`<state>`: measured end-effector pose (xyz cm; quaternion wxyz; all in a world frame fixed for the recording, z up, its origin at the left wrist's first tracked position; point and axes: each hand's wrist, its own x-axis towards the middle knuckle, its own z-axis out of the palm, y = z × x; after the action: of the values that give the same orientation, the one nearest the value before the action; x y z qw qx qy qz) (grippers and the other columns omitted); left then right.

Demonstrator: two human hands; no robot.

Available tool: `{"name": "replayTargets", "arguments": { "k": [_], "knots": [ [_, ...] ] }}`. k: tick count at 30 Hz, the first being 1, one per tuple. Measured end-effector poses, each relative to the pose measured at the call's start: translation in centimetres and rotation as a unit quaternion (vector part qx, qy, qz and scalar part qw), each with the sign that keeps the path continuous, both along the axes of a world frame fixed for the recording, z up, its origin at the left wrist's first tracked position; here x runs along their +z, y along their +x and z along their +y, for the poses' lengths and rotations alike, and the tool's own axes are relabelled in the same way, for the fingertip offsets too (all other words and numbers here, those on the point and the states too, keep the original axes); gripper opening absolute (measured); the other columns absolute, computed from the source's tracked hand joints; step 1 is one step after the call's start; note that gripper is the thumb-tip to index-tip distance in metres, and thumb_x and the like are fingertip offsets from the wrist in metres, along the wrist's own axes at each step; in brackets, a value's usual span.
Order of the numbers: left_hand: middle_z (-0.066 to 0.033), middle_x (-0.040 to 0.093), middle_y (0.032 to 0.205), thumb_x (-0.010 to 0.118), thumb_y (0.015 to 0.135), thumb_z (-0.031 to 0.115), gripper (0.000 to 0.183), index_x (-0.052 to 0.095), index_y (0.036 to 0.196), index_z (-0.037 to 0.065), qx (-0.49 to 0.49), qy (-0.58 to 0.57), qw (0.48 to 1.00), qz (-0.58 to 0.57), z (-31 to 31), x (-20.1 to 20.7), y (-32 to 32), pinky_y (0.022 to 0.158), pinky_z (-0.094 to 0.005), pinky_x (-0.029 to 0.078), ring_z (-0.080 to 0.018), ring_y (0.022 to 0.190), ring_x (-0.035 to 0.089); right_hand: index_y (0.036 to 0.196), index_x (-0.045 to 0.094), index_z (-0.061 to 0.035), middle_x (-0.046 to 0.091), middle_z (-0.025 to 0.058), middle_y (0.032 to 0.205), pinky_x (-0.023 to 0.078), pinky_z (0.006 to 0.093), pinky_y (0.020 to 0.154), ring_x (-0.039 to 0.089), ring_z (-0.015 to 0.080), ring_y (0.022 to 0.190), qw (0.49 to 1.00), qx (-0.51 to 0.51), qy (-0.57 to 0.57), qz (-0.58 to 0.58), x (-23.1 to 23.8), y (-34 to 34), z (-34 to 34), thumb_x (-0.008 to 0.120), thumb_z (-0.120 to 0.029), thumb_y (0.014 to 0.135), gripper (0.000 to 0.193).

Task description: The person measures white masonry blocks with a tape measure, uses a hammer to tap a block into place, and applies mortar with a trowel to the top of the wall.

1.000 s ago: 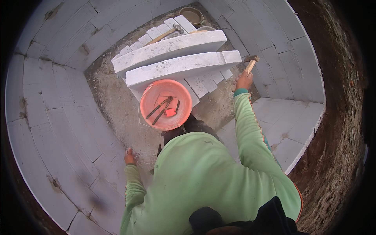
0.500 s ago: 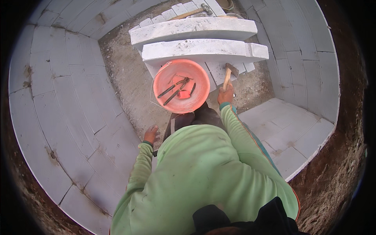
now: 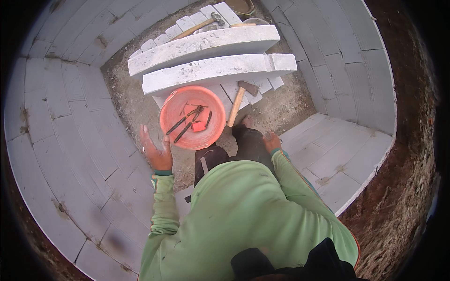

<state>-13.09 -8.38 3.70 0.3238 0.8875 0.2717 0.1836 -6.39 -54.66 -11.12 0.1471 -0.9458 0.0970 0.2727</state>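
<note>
My left hand (image 3: 157,149) is raised with fingers spread beside the left rim of an orange bucket (image 3: 218,100); I cannot tell if the thumb touches it. Inside the bucket lie pincers (image 3: 187,122) with long dark handles, a small red object (image 3: 198,126) and some thin pieces. A hatchet (image 3: 237,107) with a wooden handle and dark metal head rests on pale blocks to the bucket's right, free of both hands. Next to my right thigh, my right hand (image 3: 272,142) is empty, its fingers loosely bent and partly apart.
Two long pale blocks (image 3: 220,68) lie across smaller blocks beyond the bucket. A wooden-handled hammer (image 3: 199,25) sits behind them, near a round container (image 3: 241,5). Grey block walls (image 3: 70,154) enclose the space, with a low block ledge (image 3: 337,150) at right and an earth bank (image 3: 398,196) outside.
My right hand has let go of the hatchet, leaving it on the blocks, and drawn back to my thigh. My left hand has risen toward the bucket with fingers spread. The view has shifted.
</note>
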Motion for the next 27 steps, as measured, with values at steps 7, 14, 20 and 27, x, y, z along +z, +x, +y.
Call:
{"name": "replayTargets", "arguments": {
  "k": [7,14,20,27],
  "knots": [
    [-0.0236,0.034,0.151,0.081,0.071,0.017,0.086,0.039,0.144,0.001,-0.3,0.065,0.95,0.053,-13.3,4.3,13.5,0.108,-0.0513,0.037,-0.0419,0.134,0.041,0.128,0.057,0.0028,0.058,0.0268,0.13,0.041,0.0429,0.105,0.054,0.0403,0.123,0.978,-0.184,0.083,0.059,-5.9,1.1,-17.0,0.062,-0.04,0.088,0.059],
    [-0.0353,0.028,0.149,0.08,0.076,0.037,0.101,0.026,0.147,-0.01,0.048,0.036,0.998,0.034,-23.2,-3.1,22.3,0.115,-0.0459,0.026,-0.0443,0.141,0.029,0.115,0.064,-0.0113,0.066,0.0064,0.107,0.057,0.044,0.063,0.064,0.0235,0.098,0.937,-0.201,0.234,0.167,-11.5,9.6,-27.2,0.06,-0.028,0.09,0.031],
    [-0.0344,0.038,0.144,0.077,0.08,0.043,0.108,0.018,0.142,-0.022,0.352,-0.207,0.913,0.012,-21.9,-6.4,26.8,0.114,-0.0379,0.029,-0.0387,0.136,0.04,0.119,0.063,-0.0156,0.066,0.0021,0.115,0.055,0.0436,0.063,0.064,0.0205,0.101,0.922,-0.239,0.276,0.128,-6.1,16.4,-33.7,0.057,-0.031,0.092,0.031],
    [-0.0145,0.066,0.102,0.071,0.089,0.025,0.073,0.033,0.146,-0.003,0.408,-0.45,0.786,-0.11,-24.1,-7.3,28.4,0.058,-0.0349,0.049,-0.0201,0.07,0.061,0.118,0.065,-0.0168,0.07,0.0048,0.106,0.055,0.0476,0.065,0.067,0.0225,0.092,0.854,-0.402,0.268,0.196,-6.1,15.0,-37.8,0.057,-0.024,0.093,0.027]
  ]
}}
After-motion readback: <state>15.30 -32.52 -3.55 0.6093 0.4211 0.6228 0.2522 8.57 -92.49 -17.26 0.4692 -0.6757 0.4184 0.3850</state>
